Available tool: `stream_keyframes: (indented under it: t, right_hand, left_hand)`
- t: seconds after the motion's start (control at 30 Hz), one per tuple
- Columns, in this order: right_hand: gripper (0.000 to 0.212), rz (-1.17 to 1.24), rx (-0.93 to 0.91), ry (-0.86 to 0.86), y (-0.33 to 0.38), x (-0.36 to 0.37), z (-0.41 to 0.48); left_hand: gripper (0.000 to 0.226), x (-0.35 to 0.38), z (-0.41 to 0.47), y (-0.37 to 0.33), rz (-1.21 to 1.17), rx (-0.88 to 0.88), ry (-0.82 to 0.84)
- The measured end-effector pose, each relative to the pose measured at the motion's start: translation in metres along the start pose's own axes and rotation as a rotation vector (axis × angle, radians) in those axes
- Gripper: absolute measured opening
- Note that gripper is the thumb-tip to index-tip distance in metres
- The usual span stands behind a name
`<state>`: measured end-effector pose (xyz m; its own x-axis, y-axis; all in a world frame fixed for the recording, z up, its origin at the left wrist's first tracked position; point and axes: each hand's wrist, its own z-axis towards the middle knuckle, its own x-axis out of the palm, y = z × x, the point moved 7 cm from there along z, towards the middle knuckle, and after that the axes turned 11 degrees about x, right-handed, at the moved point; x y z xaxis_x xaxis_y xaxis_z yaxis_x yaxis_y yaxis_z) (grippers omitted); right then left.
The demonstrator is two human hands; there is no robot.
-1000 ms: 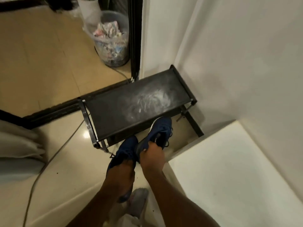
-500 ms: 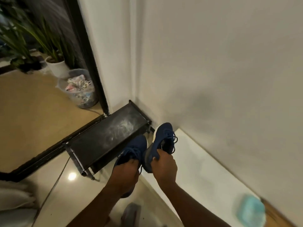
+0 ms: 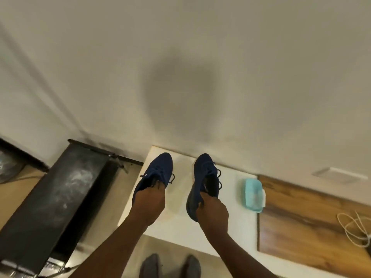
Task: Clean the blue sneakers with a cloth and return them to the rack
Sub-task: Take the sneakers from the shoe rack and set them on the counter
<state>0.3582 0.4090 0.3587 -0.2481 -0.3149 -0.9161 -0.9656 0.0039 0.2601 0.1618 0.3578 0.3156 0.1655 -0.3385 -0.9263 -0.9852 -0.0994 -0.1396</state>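
Two blue sneakers, left sneaker (image 3: 155, 175) clamped in the left grip (image 3: 149, 205) and right sneaker (image 3: 204, 181) in the right grip (image 3: 212, 213), point toes-far over the white bench (image 3: 180, 227), the cloth (image 3: 252, 194) just right of the right grip.

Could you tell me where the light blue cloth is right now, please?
In the head view, the cloth lies on the white ledge by the wall, right of the shoe held in the right hand.

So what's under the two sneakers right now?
Both blue sneakers, left and right, hang over a white ledge against the wall, one in each hand: left hand, right hand. The surface directly beneath each shoe is covered, so contact cannot be judged.
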Motion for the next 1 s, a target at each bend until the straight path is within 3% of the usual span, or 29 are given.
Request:
stream_keyframes:
  t: [0.1,0.23,0.37,0.57,0.67,0.87,1.0]
  right_hand:
    - [0.025,-0.023,0.055,-0.035,-0.038,0.016,0.007]
    - [0.022,-0.087,0.101,-0.037,-0.069,0.043,0.008]
    - [0.021,-0.125,0.101,-0.031,-0.083,0.077,0.002]
    - [0.044,-0.104,0.094,0.108,-0.098,0.118,-0.006]
    - [0.051,-0.109,0.093,0.133,-0.104,0.124,-0.009]
    - [0.032,-0.074,0.080,0.105,-0.103,0.121,-0.001]
    - [0.036,-0.077,-0.032,0.063,-0.104,0.125,0.013]
  left_hand:
    - [0.065,0.025,0.020,-0.011,0.000,0.079,0.022]
    - [0.073,0.065,0.042,-0.020,0.067,0.151,0.131]
    - [0.086,0.091,0.053,-0.031,0.085,0.223,0.092]
    - [0.065,0.149,0.045,-0.027,0.086,0.295,0.136]
    - [0.061,0.153,0.040,-0.026,0.085,0.334,0.079]
    - [0.044,0.128,0.041,-0.026,-0.207,0.269,-0.104]
    - [0.037,0.127,0.049,-0.026,-0.340,0.173,-0.183]
